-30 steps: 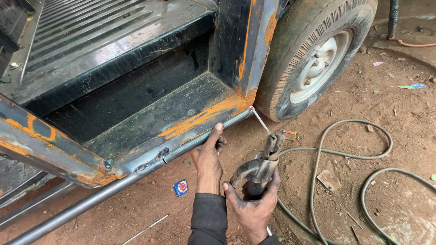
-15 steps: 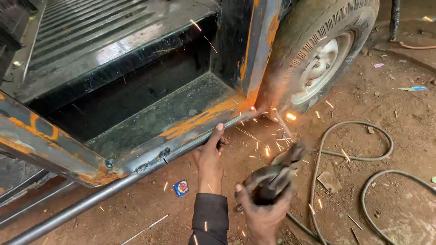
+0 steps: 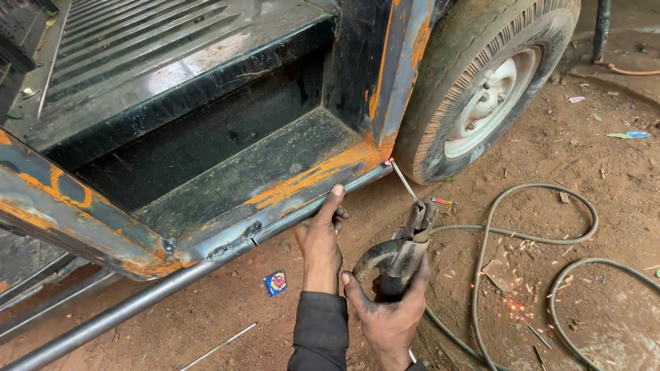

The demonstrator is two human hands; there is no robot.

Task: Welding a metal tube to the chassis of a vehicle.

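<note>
The right hand (image 3: pixel 390 309) is wrapped tight around the handle of a welding holder (image 3: pixel 402 254), fingers closed on it, thumb up along the side. From the holder's clamp a thin welding rod (image 3: pixel 404 181) slants up and away from the hand, and its tip meets the corner where a long steel pipe (image 3: pixel 165 292) runs under the rusty step (image 3: pixel 275 182) of a vehicle. A thick cable (image 3: pixel 474 288) leaves the holder below the hand and loops over the dirt ground (image 3: pixel 605 178) on that hand's far side, where a few small sparks glow among the scraps.

The left hand (image 3: pixel 320 237) lies just beside the right, a little further forward. Its thumb points up against the pipe and the orange-streaked edge of the step, and the fingers curl round the pipe from below, so it grips the pipe loosely rather than lying flat. A dark sleeve (image 3: pixel 317 333) covers that wrist.

Beyond the rod's tip stands a muddy tyre (image 3: pixel 447 82) with a pale wheel. Near the left wrist, on the outer side, a small blue wrapper (image 3: pixel 276 282) lies on the dirt, and closer to me a spare thin rod (image 3: pixel 220 347) lies loose.
</note>
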